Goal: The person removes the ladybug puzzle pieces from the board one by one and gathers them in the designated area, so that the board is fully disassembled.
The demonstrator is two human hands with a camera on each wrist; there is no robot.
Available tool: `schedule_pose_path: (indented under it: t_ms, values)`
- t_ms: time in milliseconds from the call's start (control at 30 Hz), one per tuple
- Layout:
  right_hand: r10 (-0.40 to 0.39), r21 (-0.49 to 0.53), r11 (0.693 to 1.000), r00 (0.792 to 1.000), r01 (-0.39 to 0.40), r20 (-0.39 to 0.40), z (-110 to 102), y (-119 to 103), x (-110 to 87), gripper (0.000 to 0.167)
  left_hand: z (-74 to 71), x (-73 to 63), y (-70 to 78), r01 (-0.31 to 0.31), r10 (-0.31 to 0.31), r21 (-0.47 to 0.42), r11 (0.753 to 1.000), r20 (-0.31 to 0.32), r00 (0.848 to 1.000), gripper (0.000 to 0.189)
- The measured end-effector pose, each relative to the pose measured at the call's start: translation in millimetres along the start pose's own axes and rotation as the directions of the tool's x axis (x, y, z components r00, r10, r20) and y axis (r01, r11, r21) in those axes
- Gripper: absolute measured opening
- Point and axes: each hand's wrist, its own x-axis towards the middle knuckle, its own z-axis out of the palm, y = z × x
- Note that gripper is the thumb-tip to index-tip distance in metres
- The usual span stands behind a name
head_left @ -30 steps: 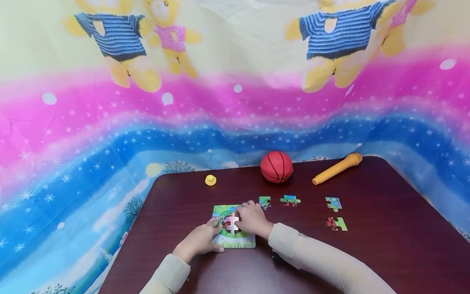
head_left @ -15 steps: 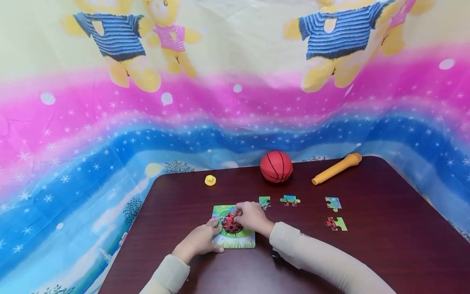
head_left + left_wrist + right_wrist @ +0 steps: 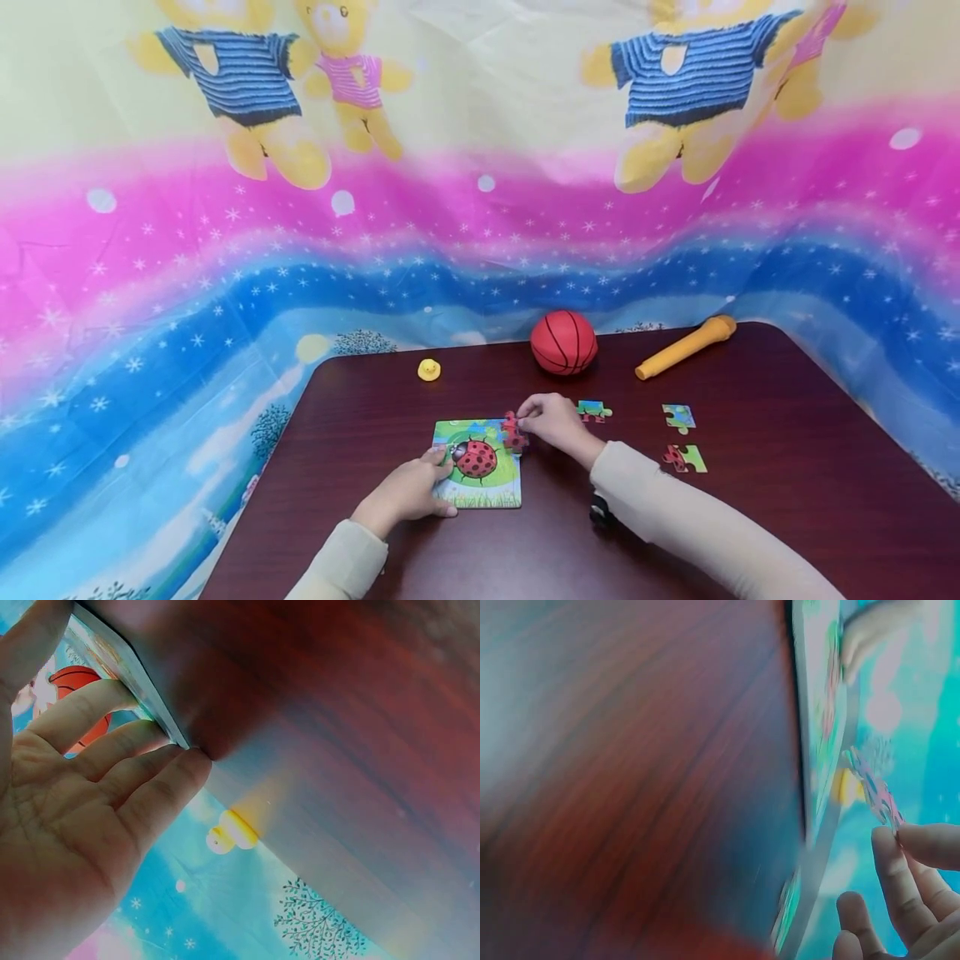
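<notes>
A square puzzle board (image 3: 480,496) with a ladybug picture lies on the dark table. At its left side rests my left hand (image 3: 405,496), fingertips on the board edge and thumb near the lower left corner. In the left wrist view these fingers (image 3: 161,799) look nearly straight against the edge. My right hand (image 3: 558,425) pinches a red jigsaw piece (image 3: 513,435) between thumb and index finger, above the board's upper right part. The right wrist view shows that jigsaw piece (image 3: 875,789) tilted and apart from the board, its other fingers loosely bent.
Loose jigsaw pieces lie to the right: one green and blue (image 3: 595,408), another behind it rightward (image 3: 678,417), and a red and green one (image 3: 693,458). Along the back stand a yellow duck (image 3: 429,370), a red ball (image 3: 564,343) and a yellow toy microphone (image 3: 686,347).
My right hand has lifted the red jigsaw piece off the board and moved right with it, uncovering the printed ladybug. A loose piece beside the board is now hidden. The left hand stays put.
</notes>
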Motion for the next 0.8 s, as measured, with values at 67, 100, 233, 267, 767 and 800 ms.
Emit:
schedule_pose_path:
  t_ms: [67,100,233,267,767,800]
  values:
    - [0.048,0.002,0.999,0.999,-0.048,-0.012,-13.3,8.9,-3.8,0.004,-0.5,-0.3,0.2,0.001,-0.001,-0.003,1.0,0.004,1.0,0.074]
    - [0.07,0.009,0.998,0.997,-0.07,-0.015,-20.2,12.9,-5.8,0.005,-0.8,-0.2,0.0,0.0,0.001,-0.005,1.0,0.004,1.0,0.073]
    - [0.135,0.038,0.99,0.991,-0.134,-0.023,-47.6,25.7,-12.8,0.007,-3.4,2.3,-1.8,-0.006,0.006,0.006,1.0,0.002,1.0,0.073]
    - [0.151,0.045,0.988,0.988,-0.149,-0.028,-53.9,28.0,-14.4,0.008,-4.0,3.1,-2.2,-0.009,0.009,0.012,1.0,0.002,1.0,0.073]
    - [0.277,0.06,0.959,0.961,-0.277,0.012,-92.8,58.8,-37.9,0.013,0.7,-0.1,-2.4,0.011,-0.01,-0.027,1.0,0.021,1.0,0.074]
    - [0.279,0.047,0.959,0.96,-0.28,0.016,-92.4,60.6,-38.9,0.012,1.2,-1.3,-2.0,0.014,-0.013,-0.032,0.999,0.024,1.0,0.074]
